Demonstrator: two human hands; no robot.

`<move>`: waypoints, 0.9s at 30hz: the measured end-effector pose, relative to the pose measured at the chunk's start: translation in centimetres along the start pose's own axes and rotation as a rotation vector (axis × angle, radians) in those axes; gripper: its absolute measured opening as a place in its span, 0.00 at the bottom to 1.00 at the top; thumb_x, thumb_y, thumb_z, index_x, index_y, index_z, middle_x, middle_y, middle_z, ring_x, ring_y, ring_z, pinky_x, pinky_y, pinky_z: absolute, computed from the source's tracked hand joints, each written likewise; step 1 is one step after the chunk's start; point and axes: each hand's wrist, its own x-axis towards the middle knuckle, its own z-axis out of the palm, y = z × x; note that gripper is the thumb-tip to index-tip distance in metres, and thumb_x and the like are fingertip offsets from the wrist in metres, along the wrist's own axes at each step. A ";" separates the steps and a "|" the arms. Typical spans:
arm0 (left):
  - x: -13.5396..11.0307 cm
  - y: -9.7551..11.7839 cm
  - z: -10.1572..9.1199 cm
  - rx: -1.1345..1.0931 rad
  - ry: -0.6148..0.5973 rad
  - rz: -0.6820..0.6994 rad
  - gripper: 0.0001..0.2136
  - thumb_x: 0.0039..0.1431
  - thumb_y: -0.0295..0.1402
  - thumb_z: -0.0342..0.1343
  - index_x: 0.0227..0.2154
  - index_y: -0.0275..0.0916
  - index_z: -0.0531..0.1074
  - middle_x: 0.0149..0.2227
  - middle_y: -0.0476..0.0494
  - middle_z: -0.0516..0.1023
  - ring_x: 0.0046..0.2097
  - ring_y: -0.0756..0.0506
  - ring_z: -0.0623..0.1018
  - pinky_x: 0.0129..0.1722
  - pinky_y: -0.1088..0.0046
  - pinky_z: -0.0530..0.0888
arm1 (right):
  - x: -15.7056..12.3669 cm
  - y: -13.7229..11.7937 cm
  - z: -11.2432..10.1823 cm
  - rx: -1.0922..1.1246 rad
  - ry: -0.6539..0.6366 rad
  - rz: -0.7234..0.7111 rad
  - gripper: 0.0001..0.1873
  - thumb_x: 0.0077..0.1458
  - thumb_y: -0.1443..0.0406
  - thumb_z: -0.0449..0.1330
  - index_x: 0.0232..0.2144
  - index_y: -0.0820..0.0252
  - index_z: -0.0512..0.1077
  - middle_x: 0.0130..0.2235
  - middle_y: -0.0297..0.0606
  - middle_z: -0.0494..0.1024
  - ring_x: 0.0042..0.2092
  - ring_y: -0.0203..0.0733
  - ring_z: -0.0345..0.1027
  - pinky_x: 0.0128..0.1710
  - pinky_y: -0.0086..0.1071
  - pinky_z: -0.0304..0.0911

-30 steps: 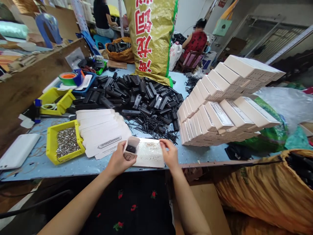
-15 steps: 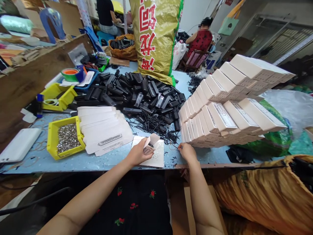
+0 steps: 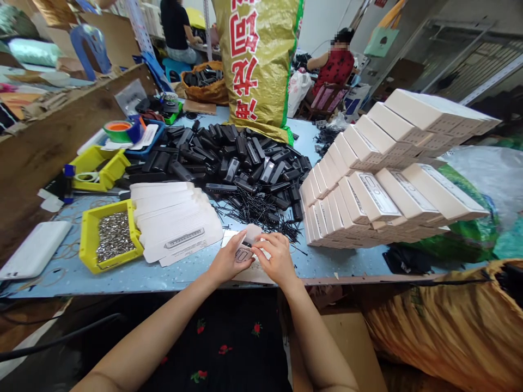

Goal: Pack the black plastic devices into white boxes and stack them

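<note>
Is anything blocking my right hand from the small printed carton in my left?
Nothing visible. Your right hand is at the open end of the small printed carton, which your left hand holds; its far-side flap stands up.

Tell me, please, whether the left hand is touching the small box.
Touching: the head view shows the left hand gripping the small box, thumb against its front.

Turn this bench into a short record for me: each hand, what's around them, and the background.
Left hand: grips a small carton, flap raised
Right hand: at the carton's top; whether it holds anything is unclear
Beneath hands: pale pad, partly hidden
Left: yellow bin of metal pieces, beside fanned flat cartons
Middle: heap of black devices, thin black strips nearer
Right: stacked boxes
Background: gold sack, person in black, person in red
</note>
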 end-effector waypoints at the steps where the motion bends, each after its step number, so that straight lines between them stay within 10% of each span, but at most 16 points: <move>1: 0.0 -0.2 0.0 -0.010 0.004 0.032 0.27 0.54 0.40 0.57 0.56 0.43 0.56 0.54 0.39 0.68 0.53 0.40 0.72 0.50 0.63 0.69 | 0.1 0.5 0.3 0.060 0.040 0.036 0.07 0.54 0.59 0.61 0.32 0.54 0.76 0.41 0.38 0.76 0.45 0.44 0.66 0.51 0.43 0.59; 4: 0.4 -0.3 0.0 -0.021 -0.064 0.056 0.19 0.52 0.40 0.58 0.47 0.42 0.63 0.46 0.42 0.71 0.45 0.43 0.75 0.44 0.65 0.72 | 0.1 1.9 1.8 0.386 0.093 0.218 0.18 0.58 0.54 0.56 0.46 0.56 0.73 0.42 0.40 0.75 0.41 0.41 0.69 0.43 0.37 0.66; 7: 0.9 0.2 0.0 -0.085 -0.112 -0.016 0.33 0.47 0.39 0.61 0.55 0.41 0.55 0.45 0.41 0.72 0.41 0.42 0.77 0.42 0.64 0.73 | -0.1 2.3 3.5 0.564 -0.058 0.172 0.23 0.58 0.51 0.55 0.49 0.56 0.72 0.48 0.42 0.75 0.47 0.43 0.70 0.48 0.38 0.66; 11: 1.1 0.9 -0.2 -0.137 -0.131 -0.121 0.46 0.49 0.37 0.59 0.64 0.38 0.34 0.44 0.39 0.75 0.41 0.40 0.79 0.43 0.62 0.73 | -0.2 1.6 4.1 0.552 -0.090 0.032 0.19 0.57 0.52 0.56 0.45 0.54 0.76 0.52 0.41 0.74 0.55 0.45 0.66 0.56 0.41 0.60; 19: 1.5 -0.1 -0.2 -0.160 -0.051 -0.078 0.44 0.49 0.41 0.60 0.64 0.40 0.40 0.56 0.31 0.66 0.50 0.36 0.75 0.50 0.57 0.71 | -0.5 1.1 3.2 0.292 -0.136 -0.071 0.21 0.57 0.53 0.55 0.51 0.52 0.71 0.59 0.38 0.67 0.62 0.43 0.56 0.62 0.43 0.51; 23: 0.7 2.0 0.2 -0.249 0.141 -0.170 0.38 0.55 0.46 0.55 0.64 0.42 0.42 0.63 0.31 0.55 0.57 0.36 0.69 0.55 0.54 0.68 | -4.0 0.8 3.9 0.162 -0.196 0.093 0.57 0.40 0.57 0.69 0.66 0.59 0.43 0.67 0.48 0.43 0.67 0.52 0.40 0.63 0.48 0.50; 27: 0.0 4.0 0.5 -0.470 -0.063 -0.066 0.32 0.63 0.45 0.46 0.64 0.49 0.37 0.58 0.38 0.62 0.57 0.40 0.69 0.55 0.55 0.69 | -7.5 1.1 -2.0 0.037 0.096 0.001 0.48 0.39 0.65 0.63 0.63 0.52 0.51 0.62 0.44 0.57 0.63 0.54 0.52 0.61 0.48 0.53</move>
